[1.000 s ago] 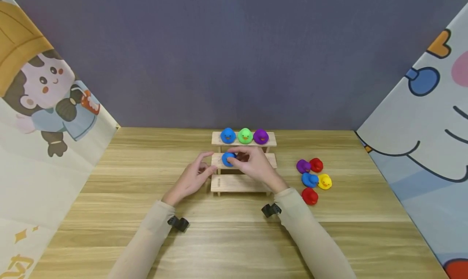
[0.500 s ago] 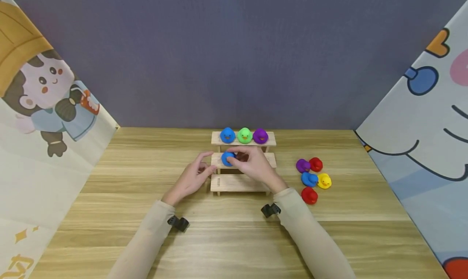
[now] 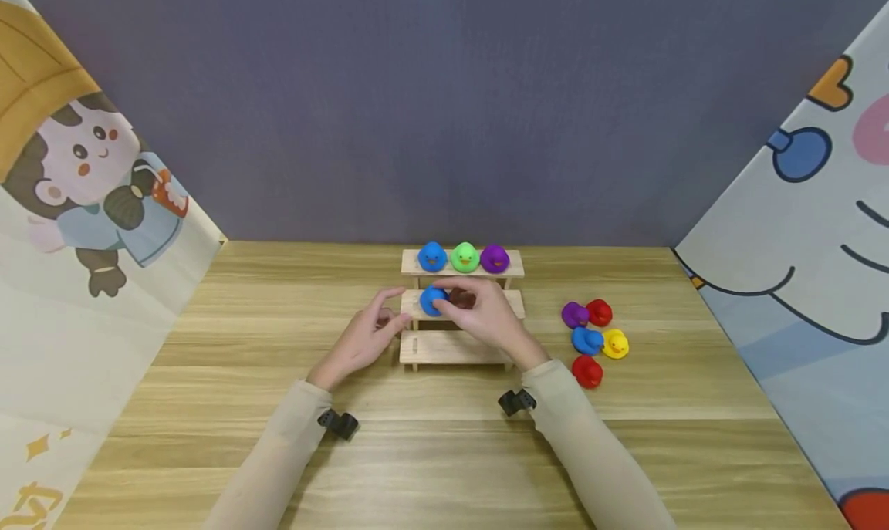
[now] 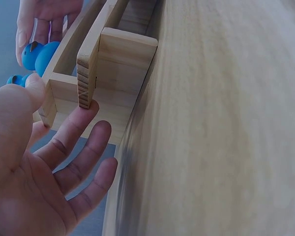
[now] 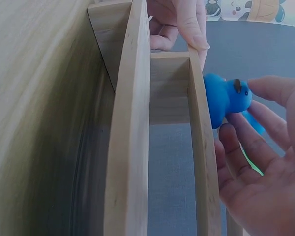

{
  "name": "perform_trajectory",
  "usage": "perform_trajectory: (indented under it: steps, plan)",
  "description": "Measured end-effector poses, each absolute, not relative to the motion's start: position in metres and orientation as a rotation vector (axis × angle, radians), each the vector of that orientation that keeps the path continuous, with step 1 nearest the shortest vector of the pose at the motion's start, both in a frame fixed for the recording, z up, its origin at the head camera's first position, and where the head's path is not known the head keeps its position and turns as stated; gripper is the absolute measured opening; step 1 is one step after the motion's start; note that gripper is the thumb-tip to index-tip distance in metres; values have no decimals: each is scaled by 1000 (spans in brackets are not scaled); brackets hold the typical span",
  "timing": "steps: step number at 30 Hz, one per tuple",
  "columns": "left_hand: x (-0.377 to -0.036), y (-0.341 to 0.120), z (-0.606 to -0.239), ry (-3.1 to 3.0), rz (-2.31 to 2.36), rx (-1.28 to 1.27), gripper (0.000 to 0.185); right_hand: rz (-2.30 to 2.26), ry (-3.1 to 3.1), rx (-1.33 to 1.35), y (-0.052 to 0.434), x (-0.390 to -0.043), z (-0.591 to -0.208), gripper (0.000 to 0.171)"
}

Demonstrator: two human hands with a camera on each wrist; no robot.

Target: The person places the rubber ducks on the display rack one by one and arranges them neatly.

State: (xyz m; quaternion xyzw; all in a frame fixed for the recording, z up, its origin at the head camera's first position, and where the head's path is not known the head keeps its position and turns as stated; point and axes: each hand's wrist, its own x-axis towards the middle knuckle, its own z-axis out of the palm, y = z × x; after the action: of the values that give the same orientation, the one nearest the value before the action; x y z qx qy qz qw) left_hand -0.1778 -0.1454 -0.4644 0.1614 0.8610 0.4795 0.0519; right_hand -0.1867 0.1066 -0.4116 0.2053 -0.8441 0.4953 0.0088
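The right hand (image 3: pixel 486 318) has its fingers bent around a blue duck (image 3: pixel 434 301) on the middle step of the wooden stair rack (image 3: pixel 451 349). From the right wrist view, the fingertips (image 5: pixel 265 87) touch the duck's head and body, but I cannot tell how tight the hold is. The left hand (image 3: pixel 366 337) lies spread and loose, with its thumb touching the left end of the rack, and holds nothing.

The step is thin, so the duck could tip off its front edge if the fingers let go crooked. A bump from the hand could also shake the 3 ducks on the top step: blue (image 3: pixel 432 258), green (image 3: pixel 464 258) and purple (image 3: pixel 495 258). To the right of the rack, 5 loose ducks (image 3: pixel 592 340) sit well apart from it.
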Motion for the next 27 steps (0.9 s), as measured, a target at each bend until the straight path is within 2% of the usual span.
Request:
perform_trajectory:
  steps: [27]
  plan:
    - [-177, -145, -464, 2629, 1460, 478, 57, 1528, -2551, 565, 153, -171, -420, 24]
